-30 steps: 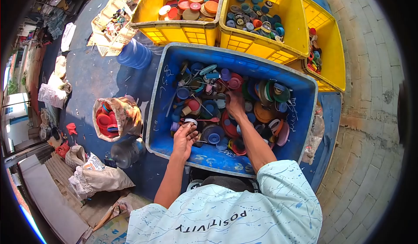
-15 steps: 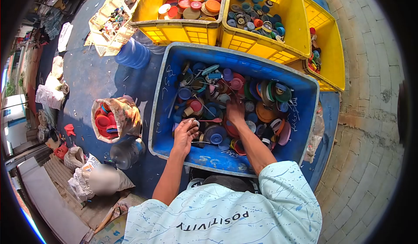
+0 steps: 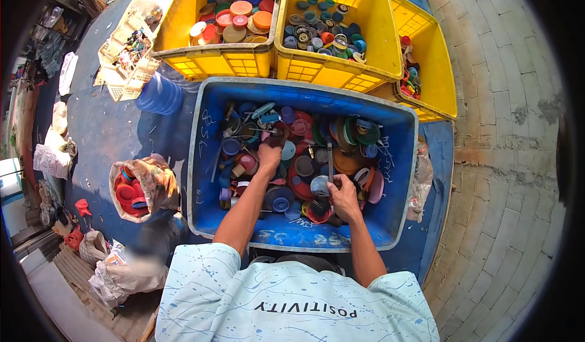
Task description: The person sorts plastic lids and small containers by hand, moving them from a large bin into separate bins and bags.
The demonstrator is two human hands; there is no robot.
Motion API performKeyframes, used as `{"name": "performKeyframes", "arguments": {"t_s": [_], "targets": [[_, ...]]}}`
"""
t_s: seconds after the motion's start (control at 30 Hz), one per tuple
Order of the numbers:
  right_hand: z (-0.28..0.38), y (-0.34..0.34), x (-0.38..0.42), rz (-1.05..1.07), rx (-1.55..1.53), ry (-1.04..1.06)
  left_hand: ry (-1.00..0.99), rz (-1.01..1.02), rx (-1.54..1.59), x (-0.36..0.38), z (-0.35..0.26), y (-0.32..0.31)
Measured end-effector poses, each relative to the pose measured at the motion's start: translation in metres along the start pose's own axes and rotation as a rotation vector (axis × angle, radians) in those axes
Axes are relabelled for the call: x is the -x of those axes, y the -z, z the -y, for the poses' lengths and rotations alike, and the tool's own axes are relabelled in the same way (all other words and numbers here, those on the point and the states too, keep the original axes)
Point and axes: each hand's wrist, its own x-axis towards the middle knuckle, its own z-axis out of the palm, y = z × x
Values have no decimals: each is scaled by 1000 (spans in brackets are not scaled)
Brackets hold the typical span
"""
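A large blue crate (image 3: 304, 92) holds a mix of plastic lids and caps in many colours. My left hand (image 3: 269, 157) reaches down into the pile left of centre, beside a light blue lid (image 3: 288, 150); its fingertips are hidden among the pieces. Right of centre, my right hand (image 3: 344, 197) is closed around the lower end of a dark, narrow strip (image 3: 330, 161) that points away from me. A pale grey-blue round lid (image 3: 319, 185) lies right beside its fingertips.
Beyond the blue crate stand yellow crates (image 3: 341, 74) of sorted lids. On the left are a sack (image 3: 159, 183) with red lids, a blue water jug (image 3: 159, 95) and a cream basket (image 3: 125, 67). Grey paving (image 3: 499, 159) runs along the right.
My left hand has moved forward into the pile. My right hand has come back toward me and now holds the dark strip. The view has shifted, so the crates appear further left.
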Motion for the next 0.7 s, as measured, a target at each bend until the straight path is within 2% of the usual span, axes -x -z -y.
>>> {"name": "performKeyframes", "arguments": {"t_s": [0.1,0.2,0.33,0.37,0.43,0.57,0.67,0.7], "targets": [[-27,-1,8,-10,-170,-61,-87,-66,-285,-11,-11,-24],[-17,0,26,-84,-144,-31,-197,-116,-400,-28,6,-43],[-19,-10,32,-4,-492,-117,-231,-391,-331,-40,23,-62],[-15,-10,32,30,-550,-154,-191,-297,-363,-47,30,-60],[3,-7,32,104,-666,-230,-116,-247,-439,-36,9,-53],[0,-21,8,76,-633,-270,-17,-149,-514,-29,1,-44],[-14,-34,-21,72,-472,-299,-13,-180,-284,-19,11,-34],[-4,-33,-22,74,-479,-275,-35,-122,-213,-15,15,-26]]}}
